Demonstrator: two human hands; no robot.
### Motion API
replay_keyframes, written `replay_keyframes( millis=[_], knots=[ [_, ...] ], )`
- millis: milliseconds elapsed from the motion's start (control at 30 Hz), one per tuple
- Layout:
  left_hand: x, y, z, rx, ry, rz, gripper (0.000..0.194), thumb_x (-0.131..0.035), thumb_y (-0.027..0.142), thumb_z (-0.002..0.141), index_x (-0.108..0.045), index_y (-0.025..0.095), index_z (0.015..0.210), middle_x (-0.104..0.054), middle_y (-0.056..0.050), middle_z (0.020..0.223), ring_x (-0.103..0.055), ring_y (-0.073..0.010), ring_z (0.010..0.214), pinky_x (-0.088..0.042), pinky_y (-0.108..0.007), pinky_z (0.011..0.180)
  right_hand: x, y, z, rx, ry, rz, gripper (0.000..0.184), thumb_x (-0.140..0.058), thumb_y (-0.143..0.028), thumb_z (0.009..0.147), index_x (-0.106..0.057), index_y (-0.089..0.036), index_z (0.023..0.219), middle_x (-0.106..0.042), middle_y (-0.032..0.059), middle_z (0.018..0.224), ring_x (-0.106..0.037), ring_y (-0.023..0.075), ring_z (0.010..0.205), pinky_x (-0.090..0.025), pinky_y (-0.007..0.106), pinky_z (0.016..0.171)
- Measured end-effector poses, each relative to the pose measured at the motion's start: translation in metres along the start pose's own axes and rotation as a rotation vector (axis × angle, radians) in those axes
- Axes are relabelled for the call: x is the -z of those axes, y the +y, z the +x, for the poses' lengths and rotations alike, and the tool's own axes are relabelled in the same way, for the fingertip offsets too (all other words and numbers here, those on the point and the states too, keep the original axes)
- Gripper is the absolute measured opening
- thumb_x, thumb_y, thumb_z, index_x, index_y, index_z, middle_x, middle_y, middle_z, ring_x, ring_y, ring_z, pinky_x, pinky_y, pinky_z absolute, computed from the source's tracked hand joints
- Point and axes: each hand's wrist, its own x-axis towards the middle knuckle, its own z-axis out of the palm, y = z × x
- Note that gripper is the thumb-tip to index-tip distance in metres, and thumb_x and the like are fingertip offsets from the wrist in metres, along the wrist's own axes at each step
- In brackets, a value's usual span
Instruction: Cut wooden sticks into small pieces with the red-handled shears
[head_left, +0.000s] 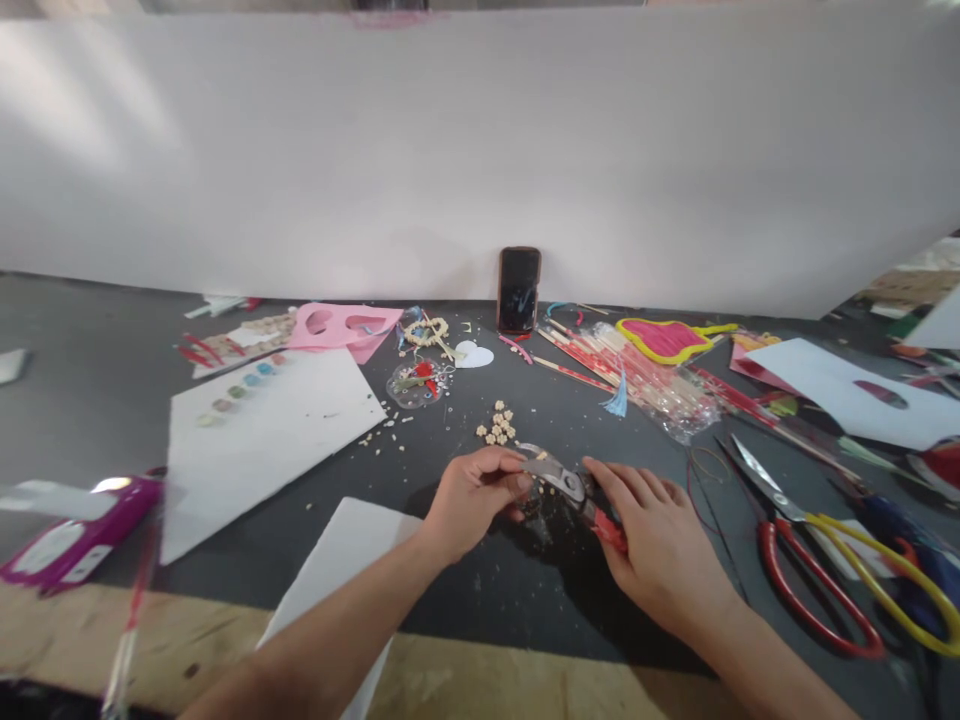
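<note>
So from the head view, the right hand (660,535) is gripping some pliers (561,476), and they're pointing away and leftward, nose ending right by the left hand (471,503). Those fingers are pinching narrow, can't tell on what. Flower-shaped beads (496,424) are sitting just beyond, nearer the left. Dark table (450,590) is looking pretty cluttered, white board (330,150) standing behind.

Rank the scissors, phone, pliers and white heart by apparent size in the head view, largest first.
1. Scissors
2. Phone and pliers: unsure; the right hand partly covers the pliers
3. White heart
</note>
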Motion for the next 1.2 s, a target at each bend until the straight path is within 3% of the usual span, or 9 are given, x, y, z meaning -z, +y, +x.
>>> replay_keyframes(
  millis=[200,700,1000,1200],
  knots=[
    [0.0031,-0.0024,0.0007,0.013,-0.021,0.052,0.022,-0.068,0.034,0.067,-0.061,0.013,0.067,-0.054,0.000,0.064,-0.051,-0.0095,0.051,-0.043,-0.019,0.040,0.0008,0.0009,-0.0008,0.018,-0.013,0.009,0.053,-0.046,-0.018,0.073,-0.041,-0.019,0.126,-0.056,0.0101,0.115,-0.050,0.0250,0.101,-0.037,0.043,0.085],
    [0.0045,-0.0042,-0.0014,0.076,-0.046,0.050,0.025,-0.065,0.036,0.071,-0.058,0.013,0.068,-0.049,0.004,0.049,-0.039,-0.0040,0.039,-0.030,-0.016,0.036,-0.0005,-0.0005,-0.0022,0.014,-0.072,0.109,0.045,-0.045,-0.015,0.072,-0.045,-0.014,0.117,-0.056,0.0122,0.108,-0.051,0.0242,0.098,-0.041,0.040,0.085],
    [0.0037,-0.0053,0.0018,-0.007,-0.022,-0.022,0.023,-0.070,0.030,0.067,-0.062,0.012,0.079,-0.052,0.003,0.058,-0.045,-0.0066,0.048,-0.040,-0.018,0.041,-0.0012,-0.0018,0.0008,-0.016,-0.044,0.062,0.046,-0.047,-0.017,0.071,-0.046,-0.016,0.117,-0.055,0.0113,0.111,-0.048,0.0250,0.099,-0.038,0.040,0.083],
    [0.0033,-0.0035,0.0010,-0.019,-0.023,-0.019,0.016,-0.068,0.027,0.068,-0.063,0.012,0.069,-0.056,-0.001,0.068,-0.049,-0.0087,0.053,-0.047,-0.021,0.045,-0.0011,-0.0012,0.0010,0.008,-0.004,-0.003,0.051,-0.045,-0.017,0.073,-0.042,-0.019,0.125,-0.056,0.0093,0.115,-0.049,0.0240,0.101,-0.032,0.043,0.086]
  ],
)
